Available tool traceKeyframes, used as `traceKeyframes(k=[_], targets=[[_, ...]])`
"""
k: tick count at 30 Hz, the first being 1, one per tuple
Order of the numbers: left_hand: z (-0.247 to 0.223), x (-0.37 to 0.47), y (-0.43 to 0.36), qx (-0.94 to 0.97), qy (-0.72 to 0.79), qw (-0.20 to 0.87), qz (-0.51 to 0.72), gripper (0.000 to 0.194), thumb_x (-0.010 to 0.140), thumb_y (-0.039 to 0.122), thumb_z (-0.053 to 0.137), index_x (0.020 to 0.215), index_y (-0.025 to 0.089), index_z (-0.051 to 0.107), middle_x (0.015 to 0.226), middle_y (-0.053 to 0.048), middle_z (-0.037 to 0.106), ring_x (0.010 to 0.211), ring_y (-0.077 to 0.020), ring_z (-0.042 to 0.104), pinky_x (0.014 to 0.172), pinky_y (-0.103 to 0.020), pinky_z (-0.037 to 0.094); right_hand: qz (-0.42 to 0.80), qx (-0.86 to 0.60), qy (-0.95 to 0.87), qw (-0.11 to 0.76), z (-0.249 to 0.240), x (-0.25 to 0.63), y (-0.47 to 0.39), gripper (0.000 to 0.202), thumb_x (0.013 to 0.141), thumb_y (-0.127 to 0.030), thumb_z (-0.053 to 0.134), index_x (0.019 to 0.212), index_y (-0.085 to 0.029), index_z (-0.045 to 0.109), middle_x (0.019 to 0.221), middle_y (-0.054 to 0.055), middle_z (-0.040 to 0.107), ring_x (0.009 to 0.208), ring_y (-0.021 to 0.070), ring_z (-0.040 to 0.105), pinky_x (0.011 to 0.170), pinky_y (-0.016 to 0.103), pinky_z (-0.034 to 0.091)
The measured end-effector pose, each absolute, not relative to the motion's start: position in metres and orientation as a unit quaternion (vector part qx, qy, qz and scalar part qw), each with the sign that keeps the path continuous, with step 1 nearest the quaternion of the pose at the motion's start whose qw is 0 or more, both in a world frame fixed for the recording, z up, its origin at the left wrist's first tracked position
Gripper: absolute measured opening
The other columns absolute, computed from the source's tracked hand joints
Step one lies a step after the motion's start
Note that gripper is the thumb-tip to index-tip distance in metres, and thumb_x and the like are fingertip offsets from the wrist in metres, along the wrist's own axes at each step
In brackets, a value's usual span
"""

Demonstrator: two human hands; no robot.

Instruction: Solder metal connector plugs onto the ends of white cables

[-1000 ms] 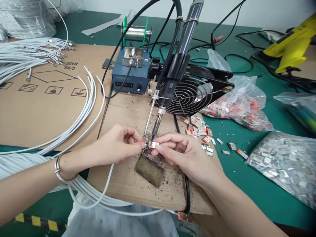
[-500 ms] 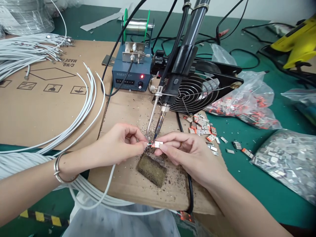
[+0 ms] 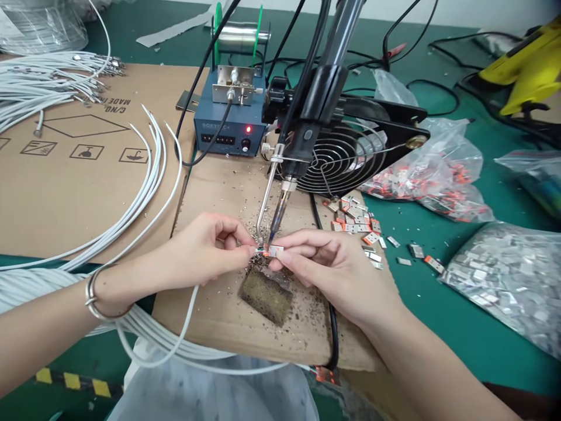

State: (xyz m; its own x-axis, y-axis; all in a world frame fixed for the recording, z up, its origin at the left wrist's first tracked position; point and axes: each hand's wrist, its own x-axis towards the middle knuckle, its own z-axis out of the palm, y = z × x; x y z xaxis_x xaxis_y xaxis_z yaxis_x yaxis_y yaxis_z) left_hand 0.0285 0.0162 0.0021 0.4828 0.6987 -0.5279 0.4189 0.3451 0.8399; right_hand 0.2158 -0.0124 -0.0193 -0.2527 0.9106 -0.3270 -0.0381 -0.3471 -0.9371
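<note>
My left hand (image 3: 221, 248) pinches a white cable (image 3: 189, 318) close to its stripped end, where thin coloured wires show. Between the thumb and fingers of my right hand (image 3: 322, 263) is a small metal USB plug (image 3: 276, 251) with an orange back end. The wire ends meet the plug's orange end directly under the tip of a soldering iron (image 3: 277, 216), which is fixed in a stand. A thin metal solder feed tube (image 3: 265, 204) ends beside the tip. Below the hands lies a brown, worn sponge (image 3: 266, 296) on cardboard.
A blue solder feeder (image 3: 228, 126) carries a solder spool (image 3: 239, 38). Behind the iron stands a fan (image 3: 326, 161). Loose USB plugs (image 3: 357, 225) lie at right, near bags of parts (image 3: 508, 280). Bundled white cables (image 3: 149, 169) curve across the left cardboard (image 3: 56, 199).
The whole view has shifted slightly, so everything sits a little further left and up. Both hands keep their pinch on the cable and the plug, under the iron's tip.
</note>
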Motion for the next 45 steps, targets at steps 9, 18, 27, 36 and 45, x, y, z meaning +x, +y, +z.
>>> traceKeyframes(k=[9,18,27,36,45], targets=[[0.0007,0.0304,0.0163,0.572,0.498,0.642,0.114,0.007,0.075,0.021,0.056,0.074,0.015,0.054,0.048,0.009,0.041,0.032,-0.0015,0.034,0.028,-0.011,0.027,0.652,-0.5,-0.445,0.356,-0.0203,0.2147,-0.0126,0.011,0.066,-0.023,0.071,0.075,-0.018,0.067,0.064,0.004,0.07,0.06,0.0143,0.065,0.053,0.02,0.049],[0.0014,0.0287,0.0162,0.598,0.482,0.629,0.117,0.012,0.076,0.024,0.056,0.075,0.012,0.059,0.051,0.007,0.045,0.036,-0.0019,0.034,0.032,-0.013,0.027,0.645,-0.499,-0.466,0.342,-0.0186,0.2165,-0.0118,0.012,0.067,-0.025,0.071,0.075,-0.017,0.068,0.064,0.005,0.069,0.06,0.0153,0.065,0.052,0.022,0.049],[0.0016,0.0301,0.0159,0.589,0.499,0.624,0.124,0.016,0.075,0.029,0.058,0.074,0.013,0.06,0.053,0.006,0.046,0.035,-0.0021,0.032,0.032,-0.016,0.025,0.65,-0.483,-0.471,0.35,-0.0204,0.2181,-0.0105,0.014,0.069,-0.027,0.07,0.077,-0.017,0.068,0.063,0.004,0.069,0.057,0.0145,0.063,0.049,0.022,0.047],[0.001,0.0294,0.0144,0.592,0.489,0.627,0.132,0.014,0.076,0.025,0.057,0.075,0.012,0.06,0.054,0.005,0.046,0.038,-0.0019,0.032,0.033,-0.013,0.025,0.671,-0.461,-0.463,0.351,-0.0218,0.2192,-0.0107,0.007,0.072,-0.019,0.068,0.079,-0.017,0.069,0.062,0.002,0.069,0.054,0.0114,0.061,0.044,0.018,0.043],[0.0028,0.0302,0.0134,0.579,0.494,0.634,0.137,0.014,0.075,0.026,0.057,0.074,0.012,0.06,0.051,0.007,0.045,0.035,-0.0015,0.031,0.032,-0.015,0.025,0.681,-0.454,-0.455,0.351,-0.0224,0.2216,-0.0122,0.008,0.073,-0.019,0.068,0.081,-0.017,0.069,0.063,0.002,0.069,0.057,0.0108,0.062,0.047,0.016,0.046]])
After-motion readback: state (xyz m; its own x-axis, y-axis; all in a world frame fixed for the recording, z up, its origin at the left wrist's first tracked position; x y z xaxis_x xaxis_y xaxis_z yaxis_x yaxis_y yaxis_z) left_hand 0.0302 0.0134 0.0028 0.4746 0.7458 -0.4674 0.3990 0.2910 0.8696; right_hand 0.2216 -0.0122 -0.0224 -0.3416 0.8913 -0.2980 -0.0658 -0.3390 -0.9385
